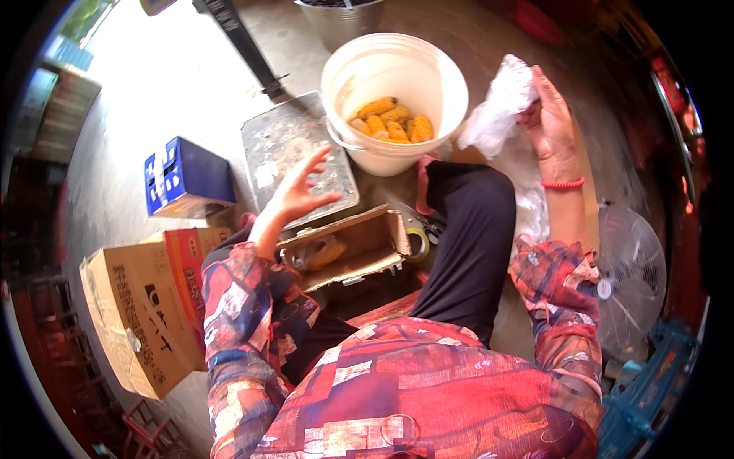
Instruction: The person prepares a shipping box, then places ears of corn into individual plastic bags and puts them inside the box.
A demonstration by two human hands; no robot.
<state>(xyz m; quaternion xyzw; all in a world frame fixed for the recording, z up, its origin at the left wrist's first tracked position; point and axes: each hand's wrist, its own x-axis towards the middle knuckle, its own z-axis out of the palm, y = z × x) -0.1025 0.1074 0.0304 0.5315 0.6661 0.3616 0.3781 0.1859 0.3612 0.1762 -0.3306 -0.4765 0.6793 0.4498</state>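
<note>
My right hand (549, 122) gripped a crumpled white plastic bag (495, 107), held up just right of the white bucket (397, 57) that contained yellow corn cob pieces (391, 122). My left hand (300, 190) hovered empty, fingers spread, over a scuffed metal tray (294, 157), above a small open cardboard box (348, 249).

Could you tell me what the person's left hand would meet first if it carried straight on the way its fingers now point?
Most likely the white bucket holding corn pieces. The open left hand points up and right over the grey metal tray, toward the bucket's near wall. Its height above the tray is unclear, so it might graze the tray first.
</note>
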